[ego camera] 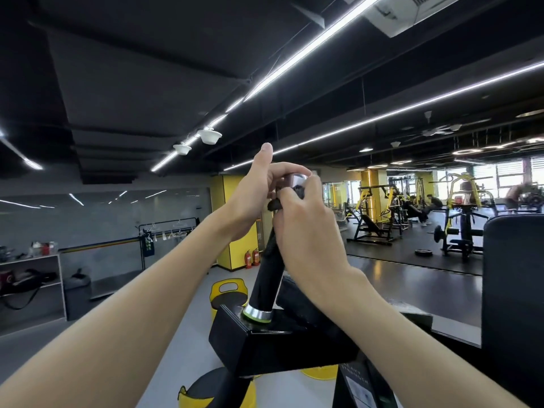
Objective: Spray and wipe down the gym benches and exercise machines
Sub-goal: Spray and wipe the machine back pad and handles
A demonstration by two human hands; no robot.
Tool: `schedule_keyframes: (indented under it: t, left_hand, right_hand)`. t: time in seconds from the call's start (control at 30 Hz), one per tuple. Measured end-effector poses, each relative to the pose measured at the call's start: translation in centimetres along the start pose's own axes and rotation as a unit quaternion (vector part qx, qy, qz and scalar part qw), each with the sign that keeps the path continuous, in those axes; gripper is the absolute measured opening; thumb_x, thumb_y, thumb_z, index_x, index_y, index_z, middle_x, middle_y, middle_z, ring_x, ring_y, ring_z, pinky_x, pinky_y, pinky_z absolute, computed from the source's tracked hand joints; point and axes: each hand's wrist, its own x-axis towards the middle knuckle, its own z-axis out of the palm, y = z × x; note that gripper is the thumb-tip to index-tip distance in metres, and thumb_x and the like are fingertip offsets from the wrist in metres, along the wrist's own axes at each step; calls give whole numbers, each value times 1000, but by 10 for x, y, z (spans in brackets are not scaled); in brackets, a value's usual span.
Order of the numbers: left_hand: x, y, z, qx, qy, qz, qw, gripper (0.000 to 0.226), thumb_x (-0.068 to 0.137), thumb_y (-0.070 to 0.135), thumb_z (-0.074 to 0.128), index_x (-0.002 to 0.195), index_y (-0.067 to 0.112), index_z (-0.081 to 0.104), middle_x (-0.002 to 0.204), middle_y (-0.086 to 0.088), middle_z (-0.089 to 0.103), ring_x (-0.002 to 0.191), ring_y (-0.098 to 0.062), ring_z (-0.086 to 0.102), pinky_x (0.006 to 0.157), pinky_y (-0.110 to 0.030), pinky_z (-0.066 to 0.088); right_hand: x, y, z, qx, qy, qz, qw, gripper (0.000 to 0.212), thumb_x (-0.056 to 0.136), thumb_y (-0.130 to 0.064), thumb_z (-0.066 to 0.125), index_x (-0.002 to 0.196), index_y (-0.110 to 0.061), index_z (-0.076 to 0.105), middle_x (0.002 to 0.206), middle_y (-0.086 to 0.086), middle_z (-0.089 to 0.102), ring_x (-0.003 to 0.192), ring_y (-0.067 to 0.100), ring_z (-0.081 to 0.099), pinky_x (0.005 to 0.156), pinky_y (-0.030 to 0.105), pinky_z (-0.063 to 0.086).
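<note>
Head view: found one black machine handle (265, 278) near centre, tilted, rooted in a black bracket (282, 343) by one chrome collar (257, 315) and topped by one chrome end cap (297, 179). Saw left hand (259, 187) curled over the cap, thumb up, and right hand (309, 231) wrapped round the handle top, pinching one dark wad (275, 205), probably a cloth. Judged handle stiff and fixed, sleeve grippy, chrome slick, so best held on the sleeve; counted two fire extinguishers (256, 257) far behind, three yellow-and-black floor bags (228, 293) near.
</note>
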Motion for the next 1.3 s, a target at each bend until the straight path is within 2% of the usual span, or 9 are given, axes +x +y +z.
schedule_keyframes:
  t: [0.17, 0.3, 0.57, 0.7, 0.9, 1.0, 1.13, 1.2, 1.3]
  left_hand:
    - [-1, 1, 2, -14, -4, -9, 1000, 83, 104, 57, 1, 116, 16, 72, 110, -15, 70, 92, -20, 61, 79, -32, 46]
    - [-1, -1, 3, -10, 6, 2, 1000, 82, 105, 55, 0, 116, 18, 73, 112, -13, 71, 105, -21, 63, 98, -38, 44]
    - [-4, -2, 4, -15, 3, -1, 1000, 83, 104, 55, -1, 117, 17, 71, 115, -10, 71, 101, -18, 62, 89, -35, 42]
    - [-6, 0, 4, -18, -2, -7, 1000, 81, 104, 57, 1, 118, 18, 71, 113, -14, 71, 104, -23, 65, 97, -37, 48]
    - [-7, 0, 4, -7, -4, -1, 1000, 81, 102, 60, 1, 118, 20, 71, 116, -8, 70, 111, -21, 63, 103, -41, 44]
    - [-7, 1, 4, -13, -6, 7, 1000, 81, 104, 57, 1, 113, 20, 72, 109, -3, 72, 109, -17, 63, 107, -42, 42]
    - [-4, -2, 1, -23, -14, -6, 1000, 82, 94, 68, 6, 112, 26, 74, 122, -8, 69, 121, -26, 59, 114, -54, 35]
    - [-4, -3, 0, -16, -13, -7, 1000, 83, 92, 69, 6, 113, 26, 73, 117, -8, 70, 114, -25, 60, 111, -52, 39]
    - [-5, -3, 2, -9, -9, -5, 1000, 82, 96, 65, 2, 115, 25, 71, 109, -5, 68, 93, -16, 59, 87, -37, 44]
  right_hand:
    - [-6, 2, -5, -10, -28, -30, 999, 21, 90, -4, 63, 110, -9, 61, 126, 13, 41, 70, 27, 64, 67, 36, 59]
    - [4, 5, -7, 6, -2, 2, 1000, 15, 90, -5, 63, 105, -7, 62, 127, 16, 43, 67, 26, 64, 64, 35, 58]
    - [-15, -3, -6, -3, -77, 0, 997, 21, 96, -13, 57, 117, -13, 57, 128, 12, 39, 74, 26, 64, 67, 28, 51]
    - [-14, 4, -7, 21, -52, -23, 998, 39, 96, -26, 59, 132, -15, 48, 137, 14, 30, 88, 19, 60, 76, 28, 57]
    - [-16, 3, -4, -89, -118, -38, 988, 26, 95, -11, 58, 120, -10, 50, 120, 14, 42, 76, 20, 62, 65, 30, 58]
    - [2, 3, -16, -55, -63, -12, 996, 35, 92, -8, 63, 125, -9, 52, 125, 17, 42, 68, 25, 66, 65, 32, 59]
    - [2, -9, -20, -112, -110, 5, 988, 42, 94, -12, 61, 132, -7, 44, 135, 22, 37, 76, 24, 66, 66, 26, 49]
    - [-9, -15, -21, -117, -133, -5, 984, 41, 93, -11, 62, 130, -6, 43, 126, 19, 40, 75, 24, 62, 65, 28, 47]
    - [-21, -18, -20, -110, -167, -32, 979, 35, 93, -7, 58, 125, -9, 44, 110, 11, 37, 80, 29, 65, 67, 33, 51]
